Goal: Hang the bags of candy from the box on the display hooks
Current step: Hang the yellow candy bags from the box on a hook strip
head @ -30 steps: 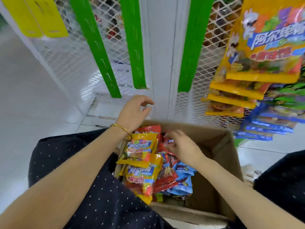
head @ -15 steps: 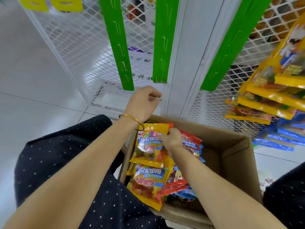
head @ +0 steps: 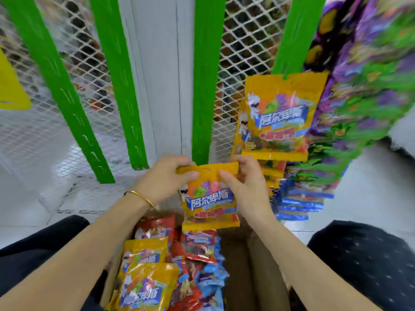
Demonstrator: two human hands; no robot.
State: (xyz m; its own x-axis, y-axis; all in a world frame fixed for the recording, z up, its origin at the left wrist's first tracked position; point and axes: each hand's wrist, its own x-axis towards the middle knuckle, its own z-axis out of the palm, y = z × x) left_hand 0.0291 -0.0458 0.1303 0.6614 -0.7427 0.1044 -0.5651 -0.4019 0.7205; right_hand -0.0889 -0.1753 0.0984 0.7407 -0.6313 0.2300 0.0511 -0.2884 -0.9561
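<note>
Hands: left hand (head: 165,179), right hand (head: 246,189) pinch yellow bag (head: 210,199) top | label 阿尔卑斯 | over box (head: 262,272)

A shop: hanging candy bags (head: 278,117) on mesh display racks (head: 242,52).

A white wire mesh (head: 247,41) stands at the back, with a white post (head: 161,75) in its middle. A yellow sign (head: 9,90) shows at the left edge. The floor (head: 370,187) is of pale tiles. Black trousers with small white dots (head: 370,265) cover both knees. A thin gold bracelet (head: 139,196) sits on the left wrist.
</note>
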